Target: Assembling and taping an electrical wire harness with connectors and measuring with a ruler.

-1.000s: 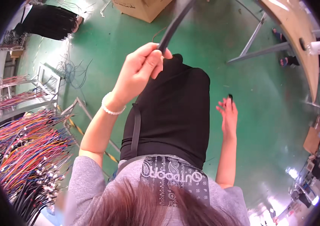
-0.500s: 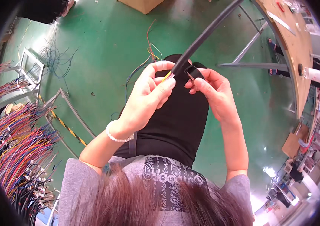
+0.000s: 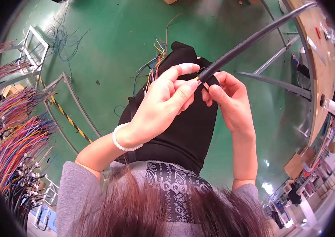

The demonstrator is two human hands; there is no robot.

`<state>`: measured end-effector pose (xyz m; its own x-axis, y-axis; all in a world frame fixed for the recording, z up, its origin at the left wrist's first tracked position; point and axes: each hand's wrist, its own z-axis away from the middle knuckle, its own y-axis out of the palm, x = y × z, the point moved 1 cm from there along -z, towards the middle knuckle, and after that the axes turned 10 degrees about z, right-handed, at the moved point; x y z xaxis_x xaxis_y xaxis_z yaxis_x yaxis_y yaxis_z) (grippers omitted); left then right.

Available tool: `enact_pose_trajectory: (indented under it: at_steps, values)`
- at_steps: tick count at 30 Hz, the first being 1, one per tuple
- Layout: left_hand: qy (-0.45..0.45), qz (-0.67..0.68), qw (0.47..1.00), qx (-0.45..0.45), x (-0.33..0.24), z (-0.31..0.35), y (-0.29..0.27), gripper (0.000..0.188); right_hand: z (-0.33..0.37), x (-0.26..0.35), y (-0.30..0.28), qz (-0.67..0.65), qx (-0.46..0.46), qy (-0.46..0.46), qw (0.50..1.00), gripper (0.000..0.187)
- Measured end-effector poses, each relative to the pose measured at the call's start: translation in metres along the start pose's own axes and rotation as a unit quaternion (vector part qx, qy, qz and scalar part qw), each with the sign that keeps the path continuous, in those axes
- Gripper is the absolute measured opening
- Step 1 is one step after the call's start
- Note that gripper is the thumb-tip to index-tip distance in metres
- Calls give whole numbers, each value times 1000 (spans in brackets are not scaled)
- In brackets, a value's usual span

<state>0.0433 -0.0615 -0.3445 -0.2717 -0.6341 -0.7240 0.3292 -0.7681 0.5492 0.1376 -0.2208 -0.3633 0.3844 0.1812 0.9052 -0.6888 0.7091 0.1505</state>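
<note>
A thick black sheathed cable [image 3: 250, 42] runs from between my hands up to the far right, toward the workbench. My left hand [image 3: 163, 96] pinches the cable's near end, where yellow and pale inner wires [image 3: 196, 79] come out of the sheath. Past that hand, several thin coloured wires [image 3: 160, 55] fan out beside my black-clad leg. Close against the cable end, my right hand [image 3: 233, 104] is closed on a small black roll of tape [image 3: 212, 81]. Its fingertips partly cover the roll, and whether a strip touches the cable is hard to see.
Bundles of coloured wires [image 3: 17, 146] hang at the left by a metal frame [image 3: 82, 114] with a yellow-black striped bar. A wooden workbench [image 3: 320, 81] with metal legs curves along the right. Loose wires [image 3: 63, 37] lie on the green floor at the far left.
Both hands have shifted slightly right with the cable end. The cable now slants lower, its far part reaching over the workbench. The tape roll has moved closer to the cable end.
</note>
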Motion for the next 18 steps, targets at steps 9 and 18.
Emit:
enact_pose_trajectory:
  at_steps: [9,18]
  values:
    - [37,-1,999,17,2,-2,1,29,10,11,-5,56,-12,-23,998,36]
    - [151,-153,977,-14,19,-4,-1,15,40,29,0,43,-27,-29,998,37]
